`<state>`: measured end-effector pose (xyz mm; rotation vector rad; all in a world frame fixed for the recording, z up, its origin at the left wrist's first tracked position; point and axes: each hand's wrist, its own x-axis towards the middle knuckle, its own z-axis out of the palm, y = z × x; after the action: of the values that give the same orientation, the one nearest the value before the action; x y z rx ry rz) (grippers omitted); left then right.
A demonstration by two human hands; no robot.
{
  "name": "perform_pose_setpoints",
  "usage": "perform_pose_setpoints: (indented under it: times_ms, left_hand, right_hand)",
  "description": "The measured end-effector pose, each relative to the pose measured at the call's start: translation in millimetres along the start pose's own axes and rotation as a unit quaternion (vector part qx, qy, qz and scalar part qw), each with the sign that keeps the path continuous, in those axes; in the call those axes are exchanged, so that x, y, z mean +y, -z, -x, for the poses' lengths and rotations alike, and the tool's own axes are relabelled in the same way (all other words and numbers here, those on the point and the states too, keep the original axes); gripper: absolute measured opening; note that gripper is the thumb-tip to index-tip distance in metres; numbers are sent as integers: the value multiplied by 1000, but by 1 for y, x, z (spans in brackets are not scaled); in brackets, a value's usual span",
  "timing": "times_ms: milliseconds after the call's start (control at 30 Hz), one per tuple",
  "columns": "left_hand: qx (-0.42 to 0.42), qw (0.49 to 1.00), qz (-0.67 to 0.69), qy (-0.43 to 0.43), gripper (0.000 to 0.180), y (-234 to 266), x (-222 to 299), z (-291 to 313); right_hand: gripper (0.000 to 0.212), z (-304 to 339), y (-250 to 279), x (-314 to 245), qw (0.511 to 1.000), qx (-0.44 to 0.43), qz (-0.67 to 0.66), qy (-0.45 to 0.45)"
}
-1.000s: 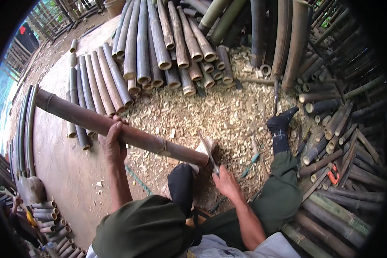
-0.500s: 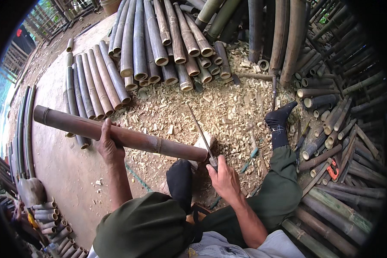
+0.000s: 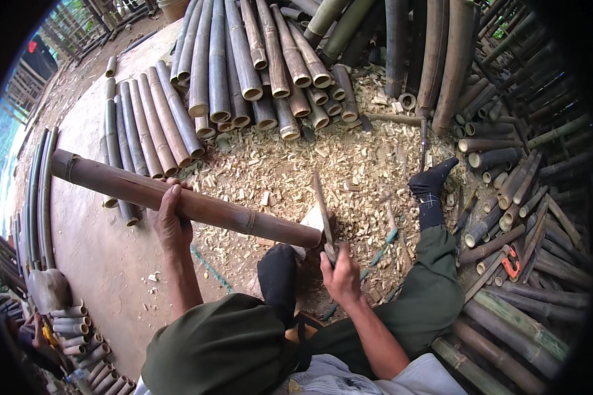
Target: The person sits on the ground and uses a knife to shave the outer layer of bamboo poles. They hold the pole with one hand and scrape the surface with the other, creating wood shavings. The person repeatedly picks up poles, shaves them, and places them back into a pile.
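Observation:
Slanting across in front of me is a long brown bamboo tube. My left hand is closed around its middle from below, thumb on the near side. The tube's right end lies by a pale block on the ground. My right hand grips the handle of a long-bladed knife. The blade points away from me, its lower part beside the tube's right end; whether they touch I cannot tell. Beneath the tube, my dark-socked foot is on the ground.
Wood chips cover the ground ahead. Bamboo tubes are stacked at the back, with thick poles upright beside them. More tubes and an orange-handled saw lie right. A teal cord runs along the floor.
The knife in my right hand has turned, showing more of its blade's broad side, and my wrist has rotated. The bamboo tube and my left hand stay nearly in place.

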<state>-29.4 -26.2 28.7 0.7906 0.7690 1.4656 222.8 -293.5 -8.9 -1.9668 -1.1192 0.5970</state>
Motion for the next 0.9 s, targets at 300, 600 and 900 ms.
perform_pose_setpoints:
  times_ms: [300, 600, 900]
  left_hand:
    - [-63, 997, -29, 17, 56, 15, 16, 2]
    - [136, 990, 15, 41, 52, 29, 12, -1]
    - [107, 994, -31, -6, 43, 6, 7, 0]
  right_hand:
    - [36, -15, 28, -44, 996, -77, 50, -8]
    - [36, 1, 10, 5, 965, -161, 161, -128]
    - [32, 0, -13, 33, 962, -121, 211, -120]
